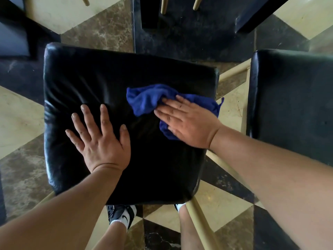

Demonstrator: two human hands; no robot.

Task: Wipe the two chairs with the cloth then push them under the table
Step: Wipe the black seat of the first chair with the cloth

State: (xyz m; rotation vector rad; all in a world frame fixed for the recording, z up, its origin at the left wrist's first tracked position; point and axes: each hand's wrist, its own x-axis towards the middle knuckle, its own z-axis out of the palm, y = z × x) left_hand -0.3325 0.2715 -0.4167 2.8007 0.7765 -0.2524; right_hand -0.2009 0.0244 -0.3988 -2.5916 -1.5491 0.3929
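Observation:
A chair with a black padded seat stands directly below me. My left hand lies flat on the seat's left half with its fingers spread. My right hand presses a crumpled blue cloth flat against the seat's right side, fingers straight. A second black chair seat stands to the right, partly cut off by the frame edge.
The dark table's legs and underside are at the top, ahead of the chairs. Pale wooden chair legs splay out under the seats. The floor is cream, brown and black marble tile. My feet stand just behind the chair.

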